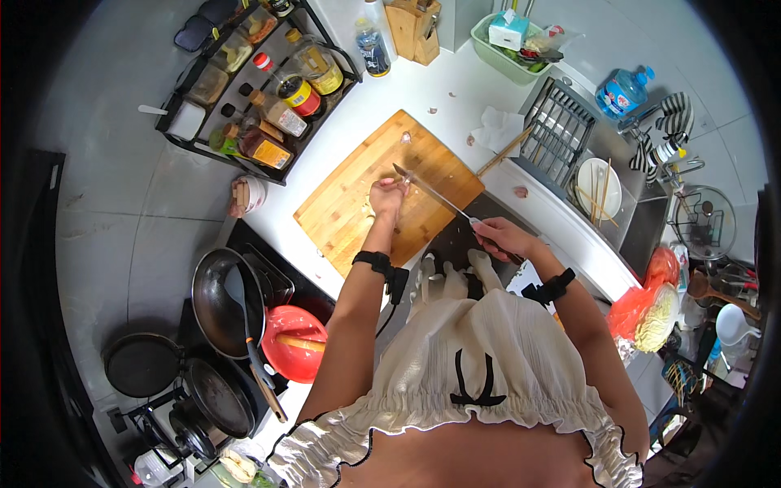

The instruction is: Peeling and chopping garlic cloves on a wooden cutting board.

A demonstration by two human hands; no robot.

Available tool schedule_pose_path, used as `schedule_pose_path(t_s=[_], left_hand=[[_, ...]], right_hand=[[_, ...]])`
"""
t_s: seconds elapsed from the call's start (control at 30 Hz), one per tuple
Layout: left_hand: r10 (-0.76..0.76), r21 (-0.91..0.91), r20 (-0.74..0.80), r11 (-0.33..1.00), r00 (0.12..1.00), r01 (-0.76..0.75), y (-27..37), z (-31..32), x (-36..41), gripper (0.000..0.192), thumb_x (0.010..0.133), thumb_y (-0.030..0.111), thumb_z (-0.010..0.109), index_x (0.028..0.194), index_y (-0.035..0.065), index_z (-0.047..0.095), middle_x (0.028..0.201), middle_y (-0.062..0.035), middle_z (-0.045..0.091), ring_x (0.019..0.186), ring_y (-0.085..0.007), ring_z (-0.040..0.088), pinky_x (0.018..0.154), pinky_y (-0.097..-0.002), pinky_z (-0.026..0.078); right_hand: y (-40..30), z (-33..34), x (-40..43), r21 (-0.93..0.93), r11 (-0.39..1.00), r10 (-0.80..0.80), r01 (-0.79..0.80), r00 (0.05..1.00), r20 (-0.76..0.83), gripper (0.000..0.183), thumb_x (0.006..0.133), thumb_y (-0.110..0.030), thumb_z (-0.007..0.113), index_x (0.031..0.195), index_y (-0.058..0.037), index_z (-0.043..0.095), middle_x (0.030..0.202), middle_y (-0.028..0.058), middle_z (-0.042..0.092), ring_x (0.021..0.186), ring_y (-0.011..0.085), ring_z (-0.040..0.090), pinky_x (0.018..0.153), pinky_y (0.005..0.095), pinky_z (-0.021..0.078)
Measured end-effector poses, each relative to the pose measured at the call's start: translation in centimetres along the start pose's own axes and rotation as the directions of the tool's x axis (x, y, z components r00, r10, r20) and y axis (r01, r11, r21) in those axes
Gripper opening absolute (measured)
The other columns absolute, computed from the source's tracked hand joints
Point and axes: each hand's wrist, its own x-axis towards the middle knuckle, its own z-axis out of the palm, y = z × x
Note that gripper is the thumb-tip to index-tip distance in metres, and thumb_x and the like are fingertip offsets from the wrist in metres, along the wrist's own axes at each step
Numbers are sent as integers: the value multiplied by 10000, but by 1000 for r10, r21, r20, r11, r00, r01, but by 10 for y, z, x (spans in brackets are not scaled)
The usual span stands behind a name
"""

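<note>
My right hand (503, 236) grips the handle of a kitchen knife (438, 195), its narrow blade reaching up and left over the wooden cutting board (341, 201). Over the middle of the board, my left hand (387, 198) pinches a small pale piece, apparently a garlic clove (406, 178), against the blade near its tip. My fingers hide part of that piece. Farther up the board lies another pinkish garlic clove (406, 138). Pale bits (368, 207) show beside my left hand, partly covered by it.
Garlic skins (520, 192) are scattered on the white counter. Chopsticks (505, 151) lie by a paper towel (497, 129). At left stand a bottle rack (287, 110), a wok (227, 305) and a red bowl (293, 329). A dish rack (561, 128) and sink (640, 229) are at right.
</note>
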Motion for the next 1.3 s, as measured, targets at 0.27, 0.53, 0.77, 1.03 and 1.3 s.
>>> schedule_pose_path(t_s=[0.27,0.53,0.77,1.03,1.3], left_hand=[[238,376,-143,911,961,-170,-28,-1,12,333,676,48,703,893,12,453,716,-96,619,622,-134,590,562,-250,481],[65,68,-65,996,996,-61,-34,-18,22,273,725,17,663,938,-8,494,753,-78,635,662,-136,605,612,-244,488],[-44,-358,179,928,983,107,-16,-13,8,251,819,-94,540,1032,38,530,957,-58,608,813,-140,580,711,-228,506],[-36,-196,156,978,987,67,-16,-16,15,219,804,-96,549,989,19,534,910,-58,606,714,-116,571,628,-226,501],[109,-15,-215,993,971,-115,-23,-20,43,103,777,-33,613,838,25,553,760,-29,586,576,-92,521,485,-228,439]], right_hand=[[8,1,19,-31,999,-19,17,999,-43,378,936,-378,430,727,-63,455,493,-22,383,345,67,353,309,227,272],[6,3,12,81,994,-66,71,996,-56,402,930,-401,430,723,-57,458,502,-5,398,341,84,372,317,241,300],[0,2,-5,252,968,-17,-6,996,90,393,925,-417,435,737,-74,468,502,-21,390,334,68,359,314,225,281],[8,-1,-8,247,967,-71,59,997,41,374,931,-390,437,737,-71,462,501,-19,399,334,69,356,310,225,272],[32,-11,-24,127,986,-80,110,973,-217,383,933,-376,436,721,-58,456,499,0,427,340,79,378,317,231,283]])
